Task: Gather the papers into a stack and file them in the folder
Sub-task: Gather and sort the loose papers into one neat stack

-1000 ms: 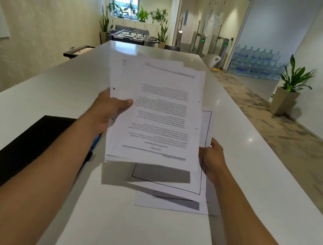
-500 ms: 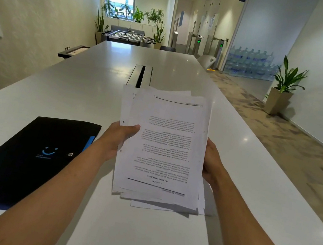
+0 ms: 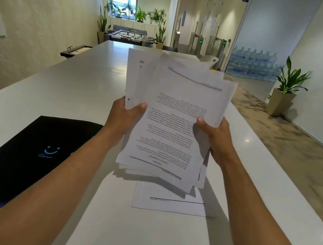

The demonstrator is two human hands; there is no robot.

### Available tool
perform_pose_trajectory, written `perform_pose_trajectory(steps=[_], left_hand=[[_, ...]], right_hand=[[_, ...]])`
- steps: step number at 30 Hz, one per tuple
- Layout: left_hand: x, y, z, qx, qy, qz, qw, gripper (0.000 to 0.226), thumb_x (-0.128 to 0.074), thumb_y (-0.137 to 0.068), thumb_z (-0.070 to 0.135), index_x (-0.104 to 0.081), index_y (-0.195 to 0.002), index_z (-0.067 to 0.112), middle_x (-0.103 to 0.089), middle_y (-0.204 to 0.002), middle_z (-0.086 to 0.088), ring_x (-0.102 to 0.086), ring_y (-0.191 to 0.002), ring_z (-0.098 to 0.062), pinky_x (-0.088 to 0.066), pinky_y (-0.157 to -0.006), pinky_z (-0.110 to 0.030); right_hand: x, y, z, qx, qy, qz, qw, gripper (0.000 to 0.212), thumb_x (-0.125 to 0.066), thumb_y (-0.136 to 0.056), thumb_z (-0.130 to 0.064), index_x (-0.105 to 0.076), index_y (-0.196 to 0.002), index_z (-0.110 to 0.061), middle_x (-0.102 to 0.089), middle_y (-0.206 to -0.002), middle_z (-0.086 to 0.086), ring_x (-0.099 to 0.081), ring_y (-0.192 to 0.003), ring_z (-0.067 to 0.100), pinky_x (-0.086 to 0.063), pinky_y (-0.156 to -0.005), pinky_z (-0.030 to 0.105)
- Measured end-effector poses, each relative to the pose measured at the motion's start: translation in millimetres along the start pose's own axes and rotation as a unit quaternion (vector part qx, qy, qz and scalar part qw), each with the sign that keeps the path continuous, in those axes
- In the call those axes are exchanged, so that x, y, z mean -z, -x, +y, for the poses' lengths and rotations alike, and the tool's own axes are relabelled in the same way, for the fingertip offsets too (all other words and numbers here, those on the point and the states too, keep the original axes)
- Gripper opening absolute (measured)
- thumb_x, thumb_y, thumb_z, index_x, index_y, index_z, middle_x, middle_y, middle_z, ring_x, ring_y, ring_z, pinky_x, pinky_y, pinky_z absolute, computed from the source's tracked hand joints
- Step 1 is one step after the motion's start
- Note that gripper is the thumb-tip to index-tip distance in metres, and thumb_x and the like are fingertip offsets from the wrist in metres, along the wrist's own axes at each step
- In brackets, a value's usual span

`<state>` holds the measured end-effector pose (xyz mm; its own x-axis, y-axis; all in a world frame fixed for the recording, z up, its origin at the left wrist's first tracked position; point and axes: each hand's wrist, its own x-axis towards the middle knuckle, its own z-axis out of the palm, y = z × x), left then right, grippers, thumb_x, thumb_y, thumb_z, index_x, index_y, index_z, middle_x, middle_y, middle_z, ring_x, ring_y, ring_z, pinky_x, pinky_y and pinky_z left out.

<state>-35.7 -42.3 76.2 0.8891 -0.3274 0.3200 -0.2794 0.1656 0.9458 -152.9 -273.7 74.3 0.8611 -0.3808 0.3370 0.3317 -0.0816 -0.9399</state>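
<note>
I hold a loose bundle of printed white papers [image 3: 173, 120] up above the white table [image 3: 72, 90], its sheets fanned and uneven. My left hand [image 3: 124, 116] grips the bundle's left edge, thumb on top. My right hand [image 3: 215, 138] grips the right edge, thumb on the top sheet. One or two more sheets [image 3: 168, 202] lie flat on the table under the bundle. A closed black folder [image 3: 22, 159] with a blue smile logo lies on the table to the left, beside my left forearm.
The long table runs away from me; its right edge borders a carpeted floor. A potted plant [image 3: 285, 89] stands by the right wall. Water bottles [image 3: 251, 62] are stacked beyond it. A foosball table [image 3: 130, 37] and several plants stand at the far end.
The bundle came down onto the sheets on the table, then rose again. My right hand now grips its right edge with the thumb on top. Sheets remain on the table.
</note>
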Motion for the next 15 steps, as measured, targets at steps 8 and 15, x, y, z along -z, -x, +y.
perform_pose_trajectory(steps=[8,15], left_hand=[[1,10,-3,-0.101,-0.066,0.02,0.992,0.073,-0.08,-0.074,0.031,-0.035,-0.131,0.038,-0.055,-0.124,0.008,-0.059,-0.111,-0.008,-0.056,-0.083,-0.023],[-8,16,-24,-0.045,-0.055,0.009,0.997,0.068,-0.084,-0.069,0.037,-0.05,-0.126,0.024,-0.066,-0.117,0.0,-0.066,-0.104,-0.018,-0.058,-0.085,-0.041]], right_hand=[[0,4,12,0.056,0.039,0.015,0.998,0.05,-0.076,-0.08,-0.016,-0.055,-0.125,-0.013,-0.067,-0.117,0.011,-0.067,-0.105,0.026,-0.058,-0.085,0.043],[-19,13,26,0.03,0.055,0.033,0.997,0.048,-0.072,-0.072,-0.019,-0.056,-0.117,-0.015,-0.068,-0.113,0.007,-0.067,-0.1,0.028,-0.059,-0.082,0.048]])
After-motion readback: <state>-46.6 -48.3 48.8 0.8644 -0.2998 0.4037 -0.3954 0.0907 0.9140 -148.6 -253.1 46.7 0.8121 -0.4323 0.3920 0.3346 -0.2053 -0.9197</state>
